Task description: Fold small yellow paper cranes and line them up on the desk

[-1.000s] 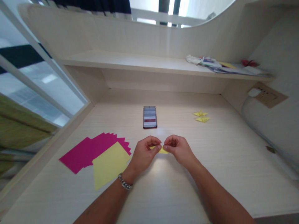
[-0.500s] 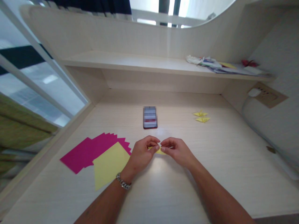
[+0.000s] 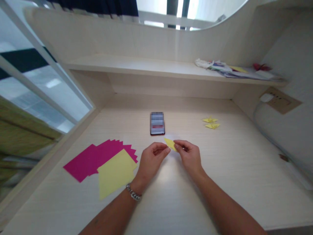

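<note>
A small piece of folded yellow paper (image 3: pixel 170 143), a slanted pointed shape, is pinched between the thumb and fingers of my right hand (image 3: pixel 190 155). Its free tip points up and to the left. Close by, my left hand (image 3: pixel 152 160) has its thumb and fingertips drawn together at the paper's lower left edge. Whether they grip that edge cannot be made out. On the desk left of this hand lies a flat yellow sheet (image 3: pixel 116 174), partly over a fanned stack of magenta paper sheets (image 3: pixel 97 159).
A phone (image 3: pixel 157 123) lies beyond my hands on the desk (image 3: pixel 161 202). Two small folded yellow paper shapes (image 3: pixel 212 125) rest at the back right. Papers (image 3: pixel 244 72) lie on the shelf above. A cable (image 3: pixel 266 135) hangs from the wall socket (image 3: pixel 282 99).
The folded yellow paper has turned and moved slightly up and right, with more of it showing in my right hand. My left fingertips have come closer together.
</note>
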A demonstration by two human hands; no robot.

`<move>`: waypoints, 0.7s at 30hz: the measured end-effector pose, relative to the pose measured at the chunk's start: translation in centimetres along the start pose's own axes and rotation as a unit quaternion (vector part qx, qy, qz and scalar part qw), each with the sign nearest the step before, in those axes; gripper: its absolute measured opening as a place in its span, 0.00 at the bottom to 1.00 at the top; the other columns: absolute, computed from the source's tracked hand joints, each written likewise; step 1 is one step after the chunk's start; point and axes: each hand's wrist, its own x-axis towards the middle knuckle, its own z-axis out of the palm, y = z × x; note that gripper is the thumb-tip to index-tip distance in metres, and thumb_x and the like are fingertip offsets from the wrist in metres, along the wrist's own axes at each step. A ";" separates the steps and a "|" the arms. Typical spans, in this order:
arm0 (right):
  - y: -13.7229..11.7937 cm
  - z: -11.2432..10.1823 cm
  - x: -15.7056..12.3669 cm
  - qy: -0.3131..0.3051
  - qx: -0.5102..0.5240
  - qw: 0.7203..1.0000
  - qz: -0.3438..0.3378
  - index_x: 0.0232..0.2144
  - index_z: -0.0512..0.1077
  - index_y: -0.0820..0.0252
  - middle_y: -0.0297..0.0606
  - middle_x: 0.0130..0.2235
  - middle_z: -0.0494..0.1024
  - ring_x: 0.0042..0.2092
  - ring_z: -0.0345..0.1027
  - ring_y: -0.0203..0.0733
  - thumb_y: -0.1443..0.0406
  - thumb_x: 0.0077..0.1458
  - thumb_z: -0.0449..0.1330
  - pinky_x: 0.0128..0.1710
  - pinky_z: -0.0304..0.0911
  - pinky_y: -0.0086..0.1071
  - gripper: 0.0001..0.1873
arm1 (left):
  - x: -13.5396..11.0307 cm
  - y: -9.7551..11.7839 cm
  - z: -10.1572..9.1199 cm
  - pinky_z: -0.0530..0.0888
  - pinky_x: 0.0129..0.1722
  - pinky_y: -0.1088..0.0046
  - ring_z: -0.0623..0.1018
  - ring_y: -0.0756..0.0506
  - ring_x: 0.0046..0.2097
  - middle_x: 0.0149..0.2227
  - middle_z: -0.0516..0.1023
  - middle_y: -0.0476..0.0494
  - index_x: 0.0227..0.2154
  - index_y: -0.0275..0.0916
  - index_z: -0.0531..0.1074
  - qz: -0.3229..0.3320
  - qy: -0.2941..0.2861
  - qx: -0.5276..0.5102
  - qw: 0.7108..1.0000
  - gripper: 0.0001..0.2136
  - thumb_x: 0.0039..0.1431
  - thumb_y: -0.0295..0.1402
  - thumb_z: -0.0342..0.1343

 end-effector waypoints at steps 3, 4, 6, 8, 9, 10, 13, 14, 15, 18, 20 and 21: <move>-0.1 0.3 -0.4 0.004 0.002 1.000 -0.010 0.33 0.78 0.57 0.40 0.36 0.80 0.37 0.72 0.45 0.62 0.49 0.61 0.38 0.67 0.37 0.09 | -0.3 0.1 0.3 0.75 0.38 0.69 0.78 0.46 0.35 0.33 0.80 0.43 0.33 0.37 0.75 0.008 0.002 0.031 0.999 0.09 0.51 0.37 0.60; -0.2 0.4 -0.5 0.002 0.001 1.000 -0.013 0.33 0.78 0.57 0.40 0.36 0.80 0.37 0.72 0.45 0.62 0.49 0.61 0.38 0.67 0.37 0.09 | -0.3 0.1 0.3 0.75 0.38 0.69 0.78 0.46 0.35 0.33 0.80 0.44 0.32 0.37 0.75 0.009 0.007 0.036 0.999 0.09 0.51 0.37 0.60; -0.3 0.6 -0.7 -0.002 -0.003 1.000 -0.018 0.32 0.78 0.57 0.39 0.35 0.80 0.37 0.72 0.44 0.62 0.49 0.61 0.38 0.67 0.37 0.08 | -0.2 0.1 0.2 0.75 0.37 0.70 0.78 0.46 0.34 0.32 0.80 0.44 0.32 0.37 0.76 0.011 0.015 0.042 0.999 0.09 0.51 0.37 0.60; -0.4 0.6 -0.8 -0.006 -0.004 1.000 -0.019 0.32 0.78 0.57 0.39 0.34 0.80 0.36 0.72 0.43 0.62 0.49 0.61 0.38 0.67 0.36 0.08 | -0.2 0.1 0.0 0.74 0.36 0.70 0.78 0.46 0.34 0.32 0.80 0.44 0.32 0.37 0.75 0.012 0.017 0.046 0.999 0.09 0.52 0.37 0.60; -0.4 0.6 -0.8 -0.007 -0.004 1.000 -0.018 0.32 0.77 0.58 0.39 0.34 0.80 0.35 0.72 0.43 0.62 0.49 0.61 0.38 0.67 0.36 0.08 | -0.2 0.2 0.0 0.74 0.36 0.70 0.78 0.46 0.34 0.32 0.80 0.44 0.32 0.37 0.75 0.013 0.016 0.047 0.999 0.09 0.52 0.37 0.59; -0.3 0.7 -0.8 -0.009 -0.004 1.000 -0.016 0.32 0.77 0.58 0.39 0.33 0.80 0.35 0.72 0.43 0.62 0.49 0.61 0.38 0.68 0.36 0.08 | -0.2 0.2 0.0 0.74 0.36 0.70 0.78 0.46 0.34 0.32 0.80 0.44 0.32 0.37 0.75 0.016 0.014 0.050 0.999 0.09 0.53 0.37 0.59; -0.2 0.7 -0.8 -0.014 -0.007 1.000 -0.009 0.32 0.76 0.59 0.39 0.33 0.79 0.34 0.72 0.42 0.61 0.49 0.62 0.37 0.68 0.36 0.08 | -0.2 0.4 -0.1 0.73 0.37 0.70 0.77 0.46 0.35 0.33 0.79 0.44 0.33 0.37 0.74 0.024 0.005 0.063 0.998 0.09 0.54 0.37 0.57; -0.2 0.6 -0.8 -0.016 -0.009 1.000 -0.008 0.31 0.76 0.60 0.40 0.33 0.79 0.34 0.72 0.42 0.61 0.49 0.62 0.37 0.68 0.35 0.08 | -0.3 0.4 -0.1 0.73 0.37 0.70 0.77 0.46 0.35 0.33 0.79 0.45 0.33 0.37 0.74 0.027 0.002 0.067 0.997 0.08 0.55 0.37 0.57; -0.2 0.6 -0.8 -0.017 -0.012 1.000 -0.009 0.31 0.76 0.60 0.40 0.33 0.79 0.35 0.72 0.42 0.61 0.49 0.62 0.37 0.68 0.35 0.08 | -0.3 0.4 -0.1 0.73 0.38 0.70 0.77 0.46 0.35 0.33 0.79 0.45 0.33 0.37 0.74 0.030 -0.002 0.071 0.997 0.08 0.55 0.37 0.57; -0.5 0.4 -0.7 -0.017 -0.037 0.999 -0.028 0.30 0.76 0.60 0.40 0.34 0.78 0.36 0.71 0.42 0.63 0.49 0.62 0.37 0.67 0.34 0.07 | -0.3 0.4 -0.1 0.73 0.38 0.69 0.77 0.46 0.36 0.34 0.79 0.45 0.33 0.38 0.73 0.036 -0.007 0.080 0.996 0.07 0.56 0.36 0.55; -0.6 0.3 -0.7 -0.019 -0.070 0.996 -0.048 0.29 0.76 0.60 0.40 0.33 0.77 0.35 0.71 0.41 0.63 0.49 0.62 0.36 0.67 0.33 0.06 | -0.3 0.3 -0.1 0.72 0.38 0.69 0.77 0.46 0.35 0.33 0.78 0.45 0.33 0.38 0.72 0.039 -0.008 0.089 0.995 0.07 0.57 0.36 0.55; -0.7 0.3 -0.7 -0.024 -0.086 0.994 -0.056 0.29 0.76 0.60 0.40 0.33 0.77 0.34 0.70 0.41 0.64 0.49 0.62 0.35 0.66 0.33 0.05 | -0.3 0.2 -0.1 0.72 0.37 0.70 0.77 0.46 0.35 0.33 0.78 0.46 0.33 0.38 0.72 0.041 -0.008 0.096 0.994 0.07 0.57 0.36 0.54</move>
